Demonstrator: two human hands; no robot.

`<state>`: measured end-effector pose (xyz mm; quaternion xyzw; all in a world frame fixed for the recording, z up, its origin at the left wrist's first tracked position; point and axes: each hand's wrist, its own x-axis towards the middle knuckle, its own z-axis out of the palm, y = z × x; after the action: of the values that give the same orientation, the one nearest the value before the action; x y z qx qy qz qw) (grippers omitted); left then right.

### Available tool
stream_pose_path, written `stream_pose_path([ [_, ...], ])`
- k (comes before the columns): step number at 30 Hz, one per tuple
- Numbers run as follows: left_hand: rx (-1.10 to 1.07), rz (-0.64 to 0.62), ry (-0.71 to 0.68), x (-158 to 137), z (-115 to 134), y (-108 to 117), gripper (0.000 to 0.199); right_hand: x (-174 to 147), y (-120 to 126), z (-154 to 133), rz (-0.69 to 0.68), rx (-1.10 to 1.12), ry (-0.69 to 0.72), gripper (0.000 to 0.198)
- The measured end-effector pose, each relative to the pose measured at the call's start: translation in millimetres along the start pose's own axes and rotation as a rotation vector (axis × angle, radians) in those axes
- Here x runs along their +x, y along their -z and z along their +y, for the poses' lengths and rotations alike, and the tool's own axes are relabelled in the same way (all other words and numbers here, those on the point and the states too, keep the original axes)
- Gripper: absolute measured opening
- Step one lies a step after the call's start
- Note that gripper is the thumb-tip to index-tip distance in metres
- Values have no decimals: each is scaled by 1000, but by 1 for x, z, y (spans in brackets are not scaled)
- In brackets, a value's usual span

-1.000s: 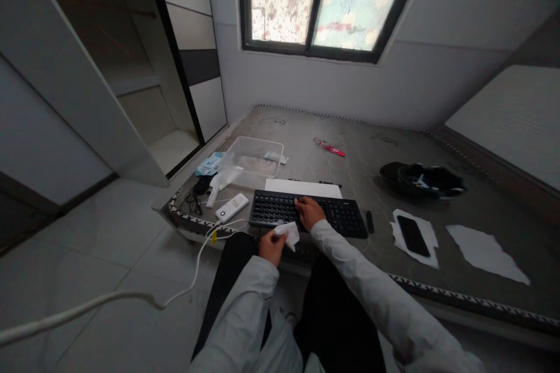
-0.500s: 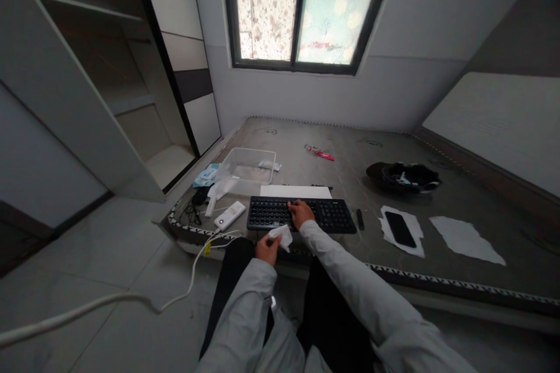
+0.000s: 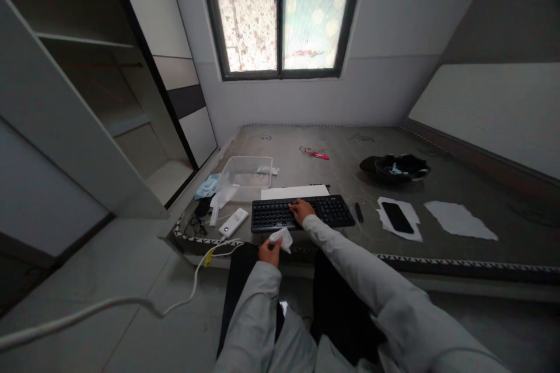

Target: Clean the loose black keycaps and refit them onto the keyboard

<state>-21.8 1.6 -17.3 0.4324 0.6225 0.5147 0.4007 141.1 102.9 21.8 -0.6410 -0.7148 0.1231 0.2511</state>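
Note:
A black keyboard point(image 3: 273, 218) lies on the bare mattress in front of me, close to its edge. My right hand point(image 3: 301, 211) rests over the middle of it, fingers stretched out and touching the keys. Below the keyboard's near edge, my left hand point(image 3: 269, 252) is closed around a crumpled white tissue point(image 3: 283, 239), which stands out past the fingertips. Something small and dark shows between the fingers there, too small to name. Behind the keyboard lies a white sheet or flat box point(image 3: 295, 192), partly covered by it.
On the left are a clear plastic bin point(image 3: 249, 178), a white power strip point(image 3: 234, 223) with its cable, blue packets point(image 3: 207, 186) and tangled black cords point(image 3: 196, 224). To the right are a small black stick point(image 3: 359, 213), a phone point(image 3: 397, 217) on paper, another paper point(image 3: 459, 220) and a black cap point(image 3: 396, 168).
The view has shifted slightly. My left hand keeps hold of the tissue just below the keyboard. My right hand stays at nearly the same keys.

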Motion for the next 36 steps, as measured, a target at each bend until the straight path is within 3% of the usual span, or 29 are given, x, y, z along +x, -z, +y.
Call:
stream_pose_path([
  [5, -76, 7, 51, 3, 3, 7, 35, -2, 10, 23, 111, 205, -177, 33],
  [9, -176, -42, 180, 8, 7, 11, 42, -19, 19, 36, 136, 336, -240, 40],
  [12, -236, -175, 246, 8, 10, 11, 47, -39, 23, 28, 53, 438, -201, 41],
  [17, -294, -380, 225, 3, 16, 4, 44, -73, 22, -4, -256, 631, -102, 41],
  [22, -391, -393, 263, -3, 24, -3, 57, -88, 22, -13, -205, 554, -109, 32],
  [27, -253, -382, 169, -5, 38, -9, 50, -83, 26, -4, -257, 567, -42, 29],
  [31, -362, -383, 346, 2, 33, -14, 44, -72, 34, 4, -370, 729, -71, 32],
  [34, -537, -330, 468, 10, 25, -18, 39, -52, 50, 10, -397, 679, -65, 32],
  [36, -544, -262, 548, 15, 23, -18, 32, -26, 66, 18, -367, 589, -33, 32],
])
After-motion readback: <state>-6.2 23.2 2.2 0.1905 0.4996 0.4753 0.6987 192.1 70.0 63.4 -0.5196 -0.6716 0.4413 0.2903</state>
